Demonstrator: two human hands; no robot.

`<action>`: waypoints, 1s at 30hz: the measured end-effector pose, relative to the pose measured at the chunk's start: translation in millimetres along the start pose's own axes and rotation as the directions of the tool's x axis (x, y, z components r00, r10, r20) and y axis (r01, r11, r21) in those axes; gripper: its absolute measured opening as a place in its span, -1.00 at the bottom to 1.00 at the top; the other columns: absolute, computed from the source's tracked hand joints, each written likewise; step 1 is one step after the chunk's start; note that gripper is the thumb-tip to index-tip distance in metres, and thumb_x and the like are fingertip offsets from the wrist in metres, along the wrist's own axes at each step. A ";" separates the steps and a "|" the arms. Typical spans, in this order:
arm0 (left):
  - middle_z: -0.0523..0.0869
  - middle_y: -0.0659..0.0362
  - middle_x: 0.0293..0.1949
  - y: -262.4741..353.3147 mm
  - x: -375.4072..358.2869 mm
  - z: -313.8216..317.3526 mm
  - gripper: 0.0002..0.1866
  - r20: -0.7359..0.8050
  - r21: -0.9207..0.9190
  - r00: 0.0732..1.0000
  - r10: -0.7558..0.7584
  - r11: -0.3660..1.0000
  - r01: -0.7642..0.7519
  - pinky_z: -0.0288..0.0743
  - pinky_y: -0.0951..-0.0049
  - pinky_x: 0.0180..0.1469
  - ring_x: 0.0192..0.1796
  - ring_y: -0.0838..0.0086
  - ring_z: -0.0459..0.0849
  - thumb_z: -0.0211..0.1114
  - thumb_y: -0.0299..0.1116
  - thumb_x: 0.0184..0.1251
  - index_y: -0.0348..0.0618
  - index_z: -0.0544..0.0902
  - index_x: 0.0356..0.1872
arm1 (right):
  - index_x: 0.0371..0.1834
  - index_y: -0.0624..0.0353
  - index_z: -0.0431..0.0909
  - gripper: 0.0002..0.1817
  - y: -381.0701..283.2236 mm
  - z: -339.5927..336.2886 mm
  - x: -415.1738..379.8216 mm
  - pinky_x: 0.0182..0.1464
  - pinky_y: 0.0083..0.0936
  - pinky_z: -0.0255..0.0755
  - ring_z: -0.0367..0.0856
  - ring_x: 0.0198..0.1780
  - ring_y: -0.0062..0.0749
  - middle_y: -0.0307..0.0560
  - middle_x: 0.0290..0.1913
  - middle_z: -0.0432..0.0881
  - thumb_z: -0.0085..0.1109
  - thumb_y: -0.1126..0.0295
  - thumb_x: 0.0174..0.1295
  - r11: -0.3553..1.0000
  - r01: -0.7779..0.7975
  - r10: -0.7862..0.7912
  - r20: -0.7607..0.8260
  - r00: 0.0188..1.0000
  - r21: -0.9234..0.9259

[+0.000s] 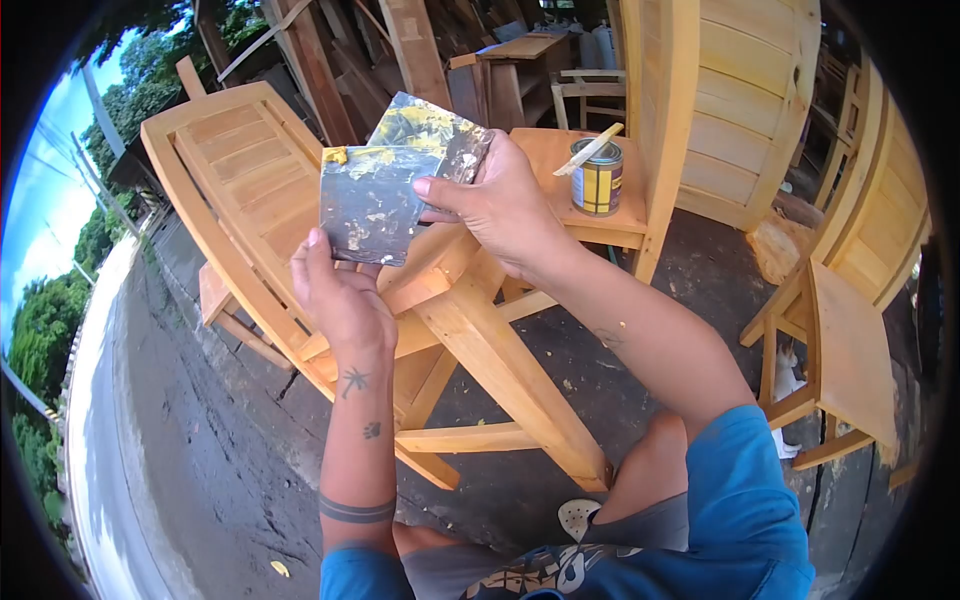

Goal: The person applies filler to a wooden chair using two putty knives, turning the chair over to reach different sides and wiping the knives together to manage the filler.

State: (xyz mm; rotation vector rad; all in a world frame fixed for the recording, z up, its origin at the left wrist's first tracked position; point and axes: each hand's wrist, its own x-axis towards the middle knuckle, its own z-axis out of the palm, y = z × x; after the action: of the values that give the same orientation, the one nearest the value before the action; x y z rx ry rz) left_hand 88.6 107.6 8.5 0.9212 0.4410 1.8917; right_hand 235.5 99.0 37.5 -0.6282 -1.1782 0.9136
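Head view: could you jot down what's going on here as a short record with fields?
Left hand: holds the lower edge of a dark flat scraper smeared with yellow paste
Right hand: grips a second smeared scraper behind the first
Beneath the hands: an unfinished wooden chair lying on its side
On a wooden seat behind: an open tin with a stick across its top
Ground: dark, rough

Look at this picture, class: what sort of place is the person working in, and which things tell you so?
Probably an open-air furniture workshop beside a road. Unfinished wooden chairs lie and stand around, timber planks lean behind, and an open tin with a stir stick sits on a chair seat.
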 end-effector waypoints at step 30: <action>0.52 -0.03 -0.20 -4.8 12.1 -18.3 -0.73 0.112 0.180 0.994 -0.011 0.984 -0.009 0.45 0.17 0.24 0.00 0.18 0.55 -0.04 -0.34 0.45 -0.45 0.39 -0.15 | 0.12 0.43 0.32 -0.28 -141.2 -441.2 -380.7 0.10 -0.11 0.36 0.45 0.05 0.21 0.32 0.01 0.46 0.41 0.29 -0.08 0.056 -0.998 -0.766 -0.643 -0.028 -0.023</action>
State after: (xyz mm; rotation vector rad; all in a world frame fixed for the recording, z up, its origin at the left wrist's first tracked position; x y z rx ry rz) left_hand 74.5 121.9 -1.4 1.1409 0.5507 1.8099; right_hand 653.4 -281.4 -163.0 -2.4836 0.3616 -0.7350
